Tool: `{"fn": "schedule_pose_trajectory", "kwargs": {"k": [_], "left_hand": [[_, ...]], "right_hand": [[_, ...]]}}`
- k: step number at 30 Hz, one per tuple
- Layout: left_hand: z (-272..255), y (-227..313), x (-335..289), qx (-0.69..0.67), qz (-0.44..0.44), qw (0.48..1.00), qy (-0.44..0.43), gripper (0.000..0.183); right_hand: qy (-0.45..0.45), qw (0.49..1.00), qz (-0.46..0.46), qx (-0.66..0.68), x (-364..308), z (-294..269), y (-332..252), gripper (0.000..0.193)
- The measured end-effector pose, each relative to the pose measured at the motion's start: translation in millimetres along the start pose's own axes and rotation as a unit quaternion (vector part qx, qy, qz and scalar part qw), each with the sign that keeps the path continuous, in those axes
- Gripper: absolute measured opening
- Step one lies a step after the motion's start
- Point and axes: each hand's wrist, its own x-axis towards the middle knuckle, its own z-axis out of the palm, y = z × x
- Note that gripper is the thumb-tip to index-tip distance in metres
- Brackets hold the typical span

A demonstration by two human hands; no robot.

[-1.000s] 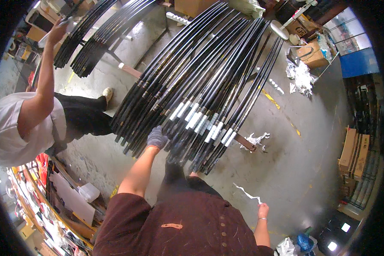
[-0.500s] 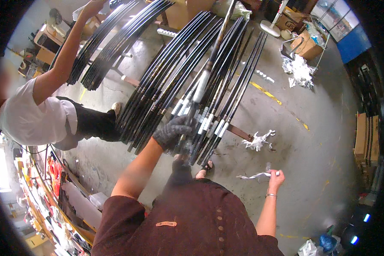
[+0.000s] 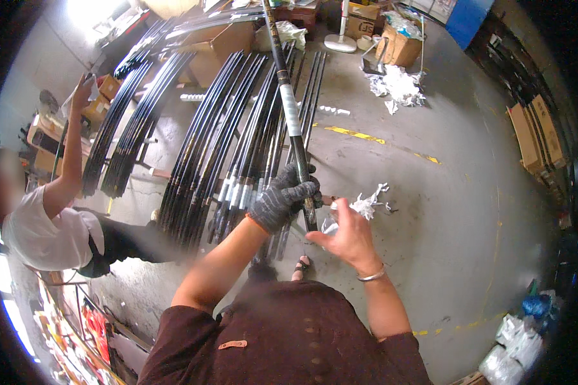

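Note:
My left hand [image 3: 286,199], in a dark grey knitted glove with an orange cuff, is closed round a long black rod [image 3: 300,151]. The rod is raised and slants away from me, with a whitish wrapped band partway along it. Just right of its near end is my right hand [image 3: 353,240], bare, with a bracelet at the wrist. Its thumb and forefinger are spread apart. A whitish, translucent scrap [image 3: 329,224] shows beside the fingers; whether they hold it I cannot tell. Several similar rods [image 3: 241,173] lie side by side beyond my left arm, some with white bands.
A co-worker [image 3: 51,224] in a white shirt stands at left with one arm raised. More black rods [image 3: 131,135] rest farther left. White strips [image 3: 369,204] lie on the floor beyond my right hand, and a bigger heap [image 3: 398,86] near a cardboard box [image 3: 401,48]. Cartons [image 3: 536,131] stand at right.
The rod in my left hand has been lifted and swung right, off the others. My right hand has come in from the far right, where it held a white strip, to the rod's near end.

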Motion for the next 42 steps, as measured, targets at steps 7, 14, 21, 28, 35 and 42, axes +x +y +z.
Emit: {"fn": "schedule_pose_trajectory", "kwargs": {"k": [7,14,21,28,35,42], "left_hand": [[12,0,-8,0.138,0.040,0.990,0.004,0.045],[6,33,-29,0.125,-0.010,0.989,-0.078,0.062],[6,43,-45,0.040,-0.045,0.992,-0.107,0.069],[-7,47,-49,0.010,-0.012,0.994,-0.111,0.071],[-26,60,-49,0.085,0.022,0.995,-0.052,0.054],[-30,42,-46,0.148,0.051,0.988,-0.006,0.056]], "right_hand": [[0.088,0.992,-0.065,0.058,8,8,0,0.015],[0.083,0.996,0.014,-0.034,12,29,43,0.020],[0.127,0.978,0.034,-0.161,25,48,67,0.022],[0.156,0.975,0.101,-0.122,20,53,136,0.021],[0.245,0.853,0.341,0.309,-15,37,227,0.016],[0.202,0.855,0.199,0.434,-8,17,166,0.040]]}}
